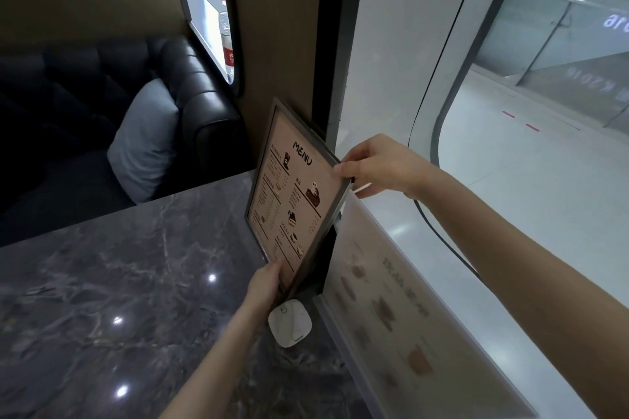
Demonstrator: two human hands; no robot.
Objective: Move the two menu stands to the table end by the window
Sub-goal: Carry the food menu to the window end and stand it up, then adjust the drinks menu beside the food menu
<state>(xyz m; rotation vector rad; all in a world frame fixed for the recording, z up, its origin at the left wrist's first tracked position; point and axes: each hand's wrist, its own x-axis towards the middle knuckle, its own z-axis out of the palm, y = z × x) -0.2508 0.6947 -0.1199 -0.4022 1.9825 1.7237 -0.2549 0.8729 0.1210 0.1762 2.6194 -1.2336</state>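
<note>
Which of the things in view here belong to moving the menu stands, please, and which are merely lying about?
Belonging to the job:
framed menu stand, gripped by left hand and right hand
second menu stand, along the window
marble table

Lying about:
white puck
grey cushion
water bottle

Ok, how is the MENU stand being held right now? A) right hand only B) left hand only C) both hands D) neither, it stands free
C: the left hand grips the MENU stand at its bottom corner and the right hand holds its upper right edge.
</note>
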